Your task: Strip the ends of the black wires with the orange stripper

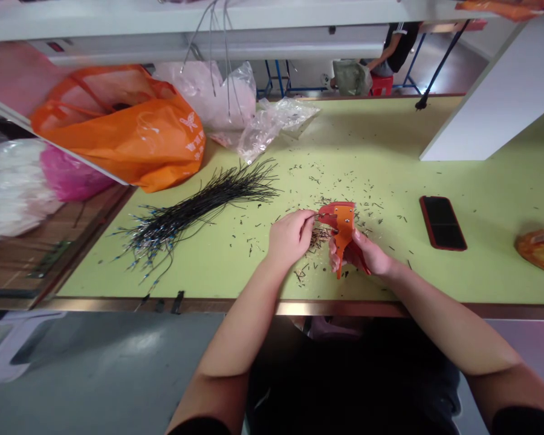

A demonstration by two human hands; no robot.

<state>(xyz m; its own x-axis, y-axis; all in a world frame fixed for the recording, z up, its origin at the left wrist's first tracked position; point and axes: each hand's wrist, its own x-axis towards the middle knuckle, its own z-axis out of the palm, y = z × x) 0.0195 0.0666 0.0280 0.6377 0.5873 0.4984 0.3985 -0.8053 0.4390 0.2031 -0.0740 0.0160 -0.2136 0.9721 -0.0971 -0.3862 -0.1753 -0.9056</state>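
Observation:
My right hand [360, 254] is wrapped round the handles of an orange and red wire stripper [344, 220], whose jaws point left. Just left of the jaws, my left hand [291, 237] is closed in a pinch, with the fingertips at the tool's mouth. A thin dark piece shows between them, too small to make out clearly. Many short black scraps [320, 238] lie on the green table [435, 278] under and around the tool. Further left is a bundle of black wires [208, 202] with blue and silvery ends.
An orange bag [140, 136] and clear plastic bags [272, 124] stand at the back left. A phone [443, 223] and an orange package [541, 249] lie on the right. A white panel [494, 96] rises at the back right; cables [226, 54] hang above. Another person [396, 51] sits beyond.

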